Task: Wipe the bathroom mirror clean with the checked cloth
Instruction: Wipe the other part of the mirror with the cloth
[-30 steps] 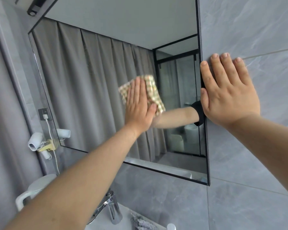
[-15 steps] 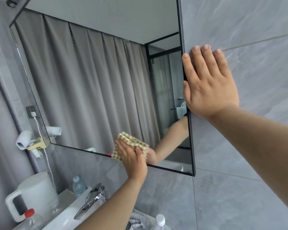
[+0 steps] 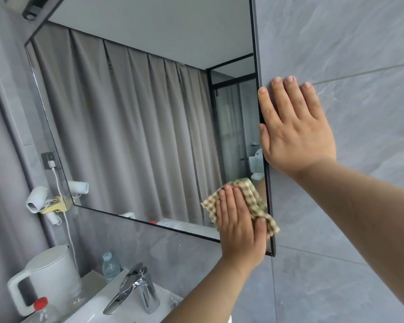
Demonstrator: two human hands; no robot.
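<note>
Fingers (image 3: 229, 201) of the left hand (image 3: 239, 224) lie straight and flat, pressing the beige-and-green checked cloth (image 3: 254, 197) against the glass at the lower right corner of the black-framed rectangular wall mirror (image 3: 138, 124). Nothing is gripped; palm pressure alone pins the cloth. It is bunched, with one end spilling over the mirror's right frame edge.

Right hand (image 3: 294, 134): fingers (image 3: 280, 101) extended, flat on the grey marbled wall tile (image 3: 348, 43) just right of the mirror, thumb side touching the frame. It holds nothing and reads as a brace.

Below the mirror: white electric kettle (image 3: 49, 273), clear plastic water bottle (image 3: 111, 266), chrome lever tap (image 3: 135, 287) over a white basin (image 3: 91, 306). Left of the mirror: white hair dryer (image 3: 36, 201) on the wall.

Judgement: the step in hand is the corner pass.
- Hold the palm flat and work the cloth right into the angle where the bottom and right frame strips meet, as residue likely gathers there.
- Refold so a flat face meets the glass, not a wad.
- Overlap strokes moving away from the corner.

From this oblique angle I cannot tell whether smears remain.
</note>
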